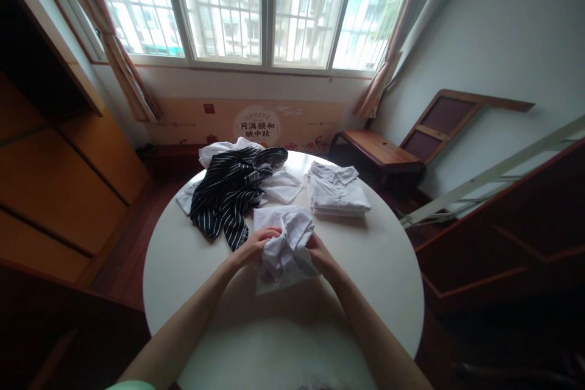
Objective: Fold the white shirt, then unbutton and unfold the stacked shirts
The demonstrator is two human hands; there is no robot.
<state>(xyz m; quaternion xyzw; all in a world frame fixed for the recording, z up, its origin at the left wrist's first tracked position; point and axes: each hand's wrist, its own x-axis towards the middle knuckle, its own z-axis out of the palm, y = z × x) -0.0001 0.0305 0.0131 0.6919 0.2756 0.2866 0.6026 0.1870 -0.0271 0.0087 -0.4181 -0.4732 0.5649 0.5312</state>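
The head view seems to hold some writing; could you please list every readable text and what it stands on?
"月满颐和": pale circle on the panel.
"映中秋": same circle, below.
Too small or blurred: the arched line above, small lines left and right, the mark in the red square.
No text can be read on the held white garment.

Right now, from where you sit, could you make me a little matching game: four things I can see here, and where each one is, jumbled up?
Things:
1. Striped garment
2. Crumpled white cloth
3. Collared white shirt
4. Wooden bench

Places:
A. Between the left hand and the right hand
B. Beyond the table, near the wall on the right
C. Heaped loosely toward the table's left
D. Folded neatly toward the table's right

Pairs: 1-C; 2-A; 3-D; 4-B
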